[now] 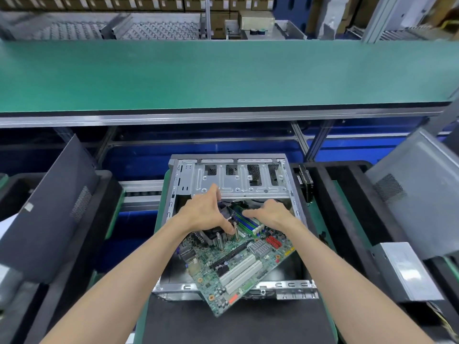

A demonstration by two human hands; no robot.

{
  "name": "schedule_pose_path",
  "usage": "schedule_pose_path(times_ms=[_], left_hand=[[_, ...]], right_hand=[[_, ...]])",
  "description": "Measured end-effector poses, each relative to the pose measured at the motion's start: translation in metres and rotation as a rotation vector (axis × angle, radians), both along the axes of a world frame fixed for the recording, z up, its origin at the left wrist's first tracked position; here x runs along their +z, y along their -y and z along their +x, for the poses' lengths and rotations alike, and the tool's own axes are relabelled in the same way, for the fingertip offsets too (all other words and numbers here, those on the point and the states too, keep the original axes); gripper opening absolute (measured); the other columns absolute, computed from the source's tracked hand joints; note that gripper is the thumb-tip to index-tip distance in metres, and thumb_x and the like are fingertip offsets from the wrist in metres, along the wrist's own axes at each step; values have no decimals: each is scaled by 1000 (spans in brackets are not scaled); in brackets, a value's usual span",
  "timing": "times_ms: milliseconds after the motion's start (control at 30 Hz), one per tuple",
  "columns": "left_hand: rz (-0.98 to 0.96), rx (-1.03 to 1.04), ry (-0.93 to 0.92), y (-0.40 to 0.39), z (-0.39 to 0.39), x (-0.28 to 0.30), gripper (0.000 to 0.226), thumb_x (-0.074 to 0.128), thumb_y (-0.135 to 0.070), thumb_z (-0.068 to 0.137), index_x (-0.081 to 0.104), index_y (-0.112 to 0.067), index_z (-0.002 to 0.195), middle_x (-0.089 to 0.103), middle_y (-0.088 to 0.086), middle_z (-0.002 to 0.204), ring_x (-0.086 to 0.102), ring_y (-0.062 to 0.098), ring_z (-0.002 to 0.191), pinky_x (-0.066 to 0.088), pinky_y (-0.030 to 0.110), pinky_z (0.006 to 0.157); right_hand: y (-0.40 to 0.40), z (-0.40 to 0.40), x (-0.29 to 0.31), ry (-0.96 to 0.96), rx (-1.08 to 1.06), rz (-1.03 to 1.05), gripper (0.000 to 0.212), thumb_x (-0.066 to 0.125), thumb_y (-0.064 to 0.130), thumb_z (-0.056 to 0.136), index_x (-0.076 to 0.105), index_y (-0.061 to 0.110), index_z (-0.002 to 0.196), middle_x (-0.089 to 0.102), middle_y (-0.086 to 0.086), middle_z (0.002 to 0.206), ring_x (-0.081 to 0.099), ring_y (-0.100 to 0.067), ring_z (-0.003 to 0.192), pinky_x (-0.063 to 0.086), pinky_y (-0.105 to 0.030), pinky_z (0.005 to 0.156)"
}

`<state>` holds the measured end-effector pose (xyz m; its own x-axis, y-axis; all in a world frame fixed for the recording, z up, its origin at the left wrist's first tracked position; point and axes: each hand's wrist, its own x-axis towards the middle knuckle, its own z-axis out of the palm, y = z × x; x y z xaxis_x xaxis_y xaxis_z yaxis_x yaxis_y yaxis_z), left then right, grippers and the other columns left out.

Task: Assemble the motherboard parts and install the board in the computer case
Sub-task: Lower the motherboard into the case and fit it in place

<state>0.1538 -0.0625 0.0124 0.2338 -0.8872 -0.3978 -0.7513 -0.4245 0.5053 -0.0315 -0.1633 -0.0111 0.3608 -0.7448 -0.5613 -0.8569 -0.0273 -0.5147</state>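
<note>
Now, both hands down inside the open computer case [231, 184], lying on its side on a dark mat [236, 324] at the near middle of the tabletop. Motherboard [238, 264] tilted and skewed, far end tucked into the case under the hands, near corner poking out over the case's near metal rim [293, 285] and hanging above the mat. Left hand [203, 214] spread wide over the heatsink cooler [216, 235], thumb and fingers [229, 228] clamped round its top, index reaching up towards the silver drive bay plate [223, 187]. Right hand [270, 212] just beside it on the board's far right part, fingers curled down over the memory slots [248, 222]; whether actually gripping the board edge or only resting there, cannot tell. Red connectors [273, 242] and white expansion slots [241, 274] showing on the bare part of the board. Dark side panel [47, 207] propped up at the left edge, grey panel [417, 194] leaning at the right, grey power supply box [404, 271] lying near the right edge below it. Green conveyor belt [223, 75] running across beyond the far edge, cartons and racks behind.
</note>
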Motion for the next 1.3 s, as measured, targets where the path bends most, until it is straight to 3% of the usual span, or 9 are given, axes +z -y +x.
schedule_pose_path(times_ms=[233,367,567,667,767,867,967,1167,1300], left_hand=[[13,54,11,-1,0,6,88,84,-67,37,36,-29,101,62,0,92,60,22,84,53,46,79],[11,72,21,-2,-1,6,85,84,-65,41,38,-27,102,62,0,93,59,21,84,53,46,79],[3,86,56,-1,-1,6,80,83,-65,45,38,-27,99,61,0,91,59,19,82,52,41,74],[0,97,63,-1,-2,5,79,83,-64,46,37,-27,99,60,0,90,58,19,81,51,39,70],[-9,121,74,-2,-2,4,79,83,-64,46,37,-27,99,60,0,89,58,18,80,48,36,65],[-24,135,84,-5,-3,3,82,84,-64,47,36,-26,102,60,-1,88,59,17,78,49,35,64],[-44,142,110,-7,-6,4,83,84,-64,46,36,-26,103,61,-2,87,61,18,77,53,39,69],[-78,199,123,-12,-8,6,86,84,-64,51,35,-24,110,62,-2,84,61,18,75,54,40,71],[-101,259,155,-16,-12,5,89,83,-64,52,33,-23,113,62,-1,80,60,21,73,55,40,69]], right_hand=[[-5,8,7,-187,126,-254,55,54,71,84,55,17,72,66,-6,92,65,-29,87,49,-36,77],[-15,8,2,-287,187,-427,60,45,71,90,63,16,108,65,-8,121,61,-32,111,43,-43,91],[-30,4,10,-293,193,-557,53,37,59,99,64,14,109,67,-9,117,58,-30,114,35,-48,102],[-51,-6,16,-246,164,-743,40,41,43,100,64,12,108,66,-9,113,58,-30,108,39,-43,95],[-80,-22,19,-180,90,-922,18,62,21,86,64,4,92,58,-15,95,53,-31,86,42,-38,72],[-95,-31,23,-214,1,-891,20,71,22,83,60,6,81,54,-16,91,53,-27,60,26,-26,47],[-94,-29,26,-272,-60,-810,25,61,33,92,58,9,89,55,-14,105,61,-25,57,8,-23,41],[-87,-22,25,-160,-84,-741,24,54,25,98,48,12,79,43,-16,114,30,-15,50,28,-33,51],[-82,-17,19,-132,-62,-731,23,51,19,98,51,10,77,42,-15,111,33,-18,58,29,-32,57]])
